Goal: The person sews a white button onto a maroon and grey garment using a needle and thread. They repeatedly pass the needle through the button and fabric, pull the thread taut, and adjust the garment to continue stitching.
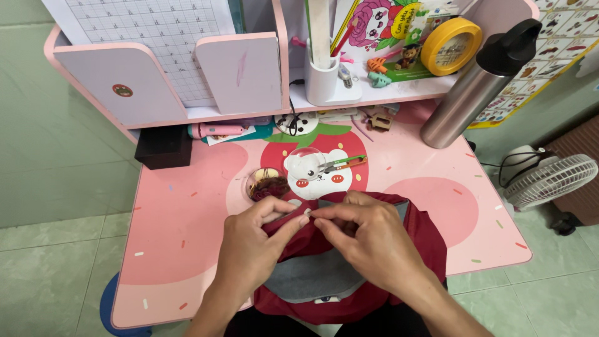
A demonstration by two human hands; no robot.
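Observation:
A dark red garment (419, 228) with a grey inner panel (315, 274) lies bunched on the pink desk (181, 224) at its near edge. My left hand (256, 243) pinches a fold of the red cloth between thumb and forefinger. My right hand (368, 234) meets it fingertip to fingertip and grips the same fold; whether a needle is between the fingers is too small to tell. Just beyond the hands sit a small round tin of thread (267, 185) and small green-handled scissors (343, 163).
A steel bottle with a black cap (477, 84) stands at the back right. A black box (163, 146) sits at the back left. The shelf holds a white pen cup (322, 78), a yellow round clock (450, 45) and small toys. A white fan (549, 178) stands on the floor to the right.

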